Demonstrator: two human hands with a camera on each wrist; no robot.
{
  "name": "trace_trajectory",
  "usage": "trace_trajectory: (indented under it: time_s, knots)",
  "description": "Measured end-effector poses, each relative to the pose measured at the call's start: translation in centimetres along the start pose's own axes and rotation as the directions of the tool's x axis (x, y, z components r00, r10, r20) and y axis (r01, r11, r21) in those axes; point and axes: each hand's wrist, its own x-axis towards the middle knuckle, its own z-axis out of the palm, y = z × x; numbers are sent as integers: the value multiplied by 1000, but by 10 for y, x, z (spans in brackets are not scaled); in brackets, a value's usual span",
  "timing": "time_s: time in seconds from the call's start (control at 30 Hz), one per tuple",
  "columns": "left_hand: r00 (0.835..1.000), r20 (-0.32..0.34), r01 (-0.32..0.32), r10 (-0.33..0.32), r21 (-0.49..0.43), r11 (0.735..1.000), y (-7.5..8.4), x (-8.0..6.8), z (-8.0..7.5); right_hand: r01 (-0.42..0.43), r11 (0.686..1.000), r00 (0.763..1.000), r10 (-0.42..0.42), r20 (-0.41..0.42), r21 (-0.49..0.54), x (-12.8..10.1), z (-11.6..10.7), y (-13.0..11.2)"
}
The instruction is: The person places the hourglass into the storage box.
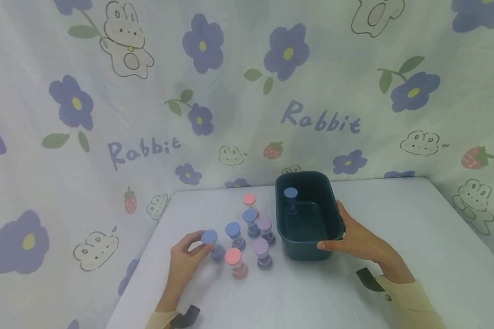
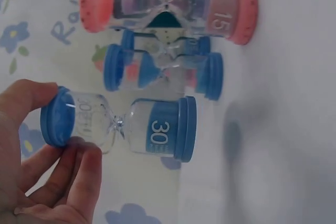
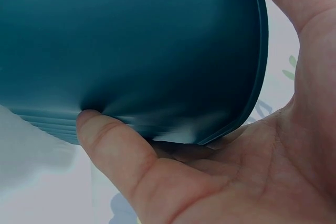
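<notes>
On the white bench [image 1: 395, 274], the left hand [image 1: 185, 258] pinches a blue sand timer [image 1: 212, 244]; the right hand [image 1: 360, 240] grips the teal bin [image 1: 331, 228]. Lift it straight up, clear of neighbouring timers.

Layout on the bench [image 1: 395, 214]: tub to my right, sand timers to my left.

The tub [image 1: 308, 228] stands on the bench right of centre, with one sand timer [image 1: 290, 200] upright inside it at its far left corner. My right hand [image 1: 360, 240] lies against the tub's near right corner, thumb on the near wall. Left of the tub, just beside it, a cluster of timers [image 1: 251, 228] stands upright on the bench, running from far to near. At the cluster's near left edge stands the outermost timer [image 1: 212, 244], with my left hand [image 1: 185, 260] on its top cap [image 2: 55, 116]. A cloth backdrop [image 1: 230, 91] hangs behind the bench.
</notes>
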Motion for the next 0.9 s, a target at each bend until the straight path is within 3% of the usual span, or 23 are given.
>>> trace_trajectory:
  time_s: [0.37, 0.6, 0.9]
  knots:
    - [981, -84, -176, 173, -22, 984, 26, 12, -10, -22, 1000, 1000, 22, 5, -7, -1, -1, -3]
    - [965, -84, -256, 250, -80, 963, 52, 21, -13, 16, 1000, 1000, -17, -16, -5, -1, -1, -2]
    - [945, -47, -327, 324, -113, 938, 82, 35, -1, 25, 1000, 999, -25, -23, -10, 0, 2, 1]
